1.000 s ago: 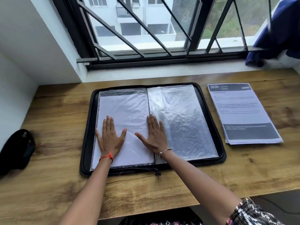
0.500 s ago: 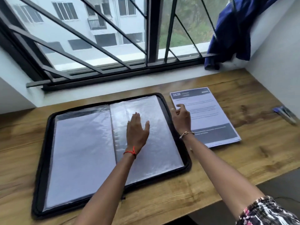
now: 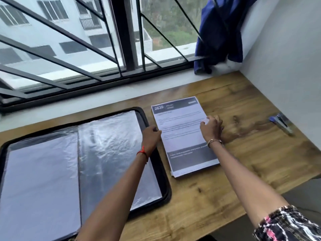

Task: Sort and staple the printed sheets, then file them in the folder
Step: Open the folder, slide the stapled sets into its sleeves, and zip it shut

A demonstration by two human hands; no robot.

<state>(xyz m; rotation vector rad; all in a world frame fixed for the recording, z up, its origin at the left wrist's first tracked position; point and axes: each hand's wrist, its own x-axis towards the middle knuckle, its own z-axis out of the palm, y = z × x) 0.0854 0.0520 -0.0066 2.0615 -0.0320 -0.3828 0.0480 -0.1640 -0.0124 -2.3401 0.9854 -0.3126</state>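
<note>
An open black zip folder [image 3: 157, 164] with shiny plastic sleeves lies on the wooden desk [image 3: 243, 167] at the left; its left sleeve holds a white sheet. Just right of it sits a stack of printed sheets [image 3: 182, 134] headed "2639". My left hand [image 3: 151, 137] grips the stack's left edge with curled fingers. My right hand [image 3: 211, 126] pinches the stack's right edge, where a corner of paper lifts slightly. A blue stapler [image 3: 281, 123] lies on the desk at the far right, apart from both hands.
A barred window runs along the back above a white sill [image 3: 104, 94]. A blue cloth [image 3: 218, 35] hangs at the right end of the sill. A white wall [image 3: 286, 75] closes off the desk's right side.
Both hands left the folder's sleeves and moved right to the printed stack. The left hand crossed the folder to the stack's left edge; the right went from its top left to its right edge.
</note>
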